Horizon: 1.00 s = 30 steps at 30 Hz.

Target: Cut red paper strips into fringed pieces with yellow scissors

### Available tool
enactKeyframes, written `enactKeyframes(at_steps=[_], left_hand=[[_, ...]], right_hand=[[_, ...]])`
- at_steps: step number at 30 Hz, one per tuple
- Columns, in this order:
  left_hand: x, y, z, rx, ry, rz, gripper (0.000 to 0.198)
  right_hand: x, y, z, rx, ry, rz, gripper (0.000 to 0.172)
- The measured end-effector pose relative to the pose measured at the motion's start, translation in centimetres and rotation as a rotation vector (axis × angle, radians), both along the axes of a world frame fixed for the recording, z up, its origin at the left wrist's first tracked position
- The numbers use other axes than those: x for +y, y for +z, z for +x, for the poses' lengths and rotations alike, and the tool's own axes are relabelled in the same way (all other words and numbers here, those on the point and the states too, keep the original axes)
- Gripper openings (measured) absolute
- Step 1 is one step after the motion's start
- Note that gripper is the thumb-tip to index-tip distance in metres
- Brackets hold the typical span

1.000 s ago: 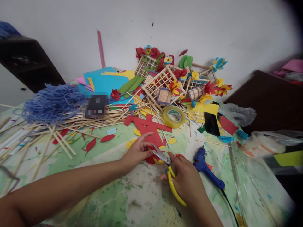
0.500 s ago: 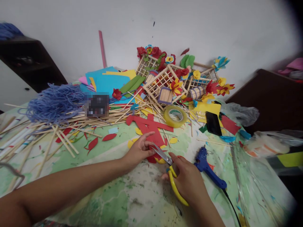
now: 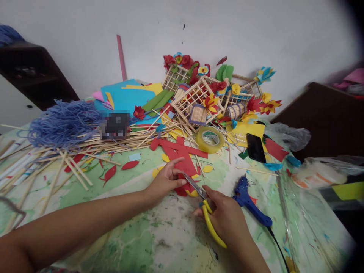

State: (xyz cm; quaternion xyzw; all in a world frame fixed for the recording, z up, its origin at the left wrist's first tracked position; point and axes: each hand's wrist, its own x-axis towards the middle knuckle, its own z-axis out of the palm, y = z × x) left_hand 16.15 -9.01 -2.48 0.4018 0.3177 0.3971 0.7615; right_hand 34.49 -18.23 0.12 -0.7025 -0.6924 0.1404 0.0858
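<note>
Yellow-handled scissors (image 3: pixel 210 225) are gripped in my right hand (image 3: pixel 229 218), their narrow blades pointing up and left. The blade tips reach the fingers of my left hand (image 3: pixel 166 180), whose thumb and fingers are drawn together. Whatever lies between those fingers is too small or hidden to make out. Just behind both hands, cut red paper (image 3: pixel 183 157) lies on the table, with small yellow paper petals (image 3: pixel 208 168) around it. Red leaf-shaped pieces (image 3: pixel 130 165) rest left of my left hand.
A blue glue gun (image 3: pixel 251 206) lies right of my right hand, its cord trailing forward. Behind sit a tape roll (image 3: pixel 201 142), a black phone (image 3: pixel 256 148), stick frames with paper flowers (image 3: pixel 196 100), bamboo sticks (image 3: pixel 85 146) and blue yarn (image 3: pixel 64 123).
The scissor blades look slightly closer together than before. Both hands stay almost in place, and the view has shifted slightly.
</note>
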Motion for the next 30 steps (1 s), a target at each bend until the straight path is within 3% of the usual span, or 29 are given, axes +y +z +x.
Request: enactKeyframes(at_steps=[30], left_hand=[[0.22, 0.13, -0.02, 0.071, 0.018, 0.076, 0.073]], right_hand=[[0.02, 0.2, 0.22, -0.043, -0.043, 0.054, 0.046]])
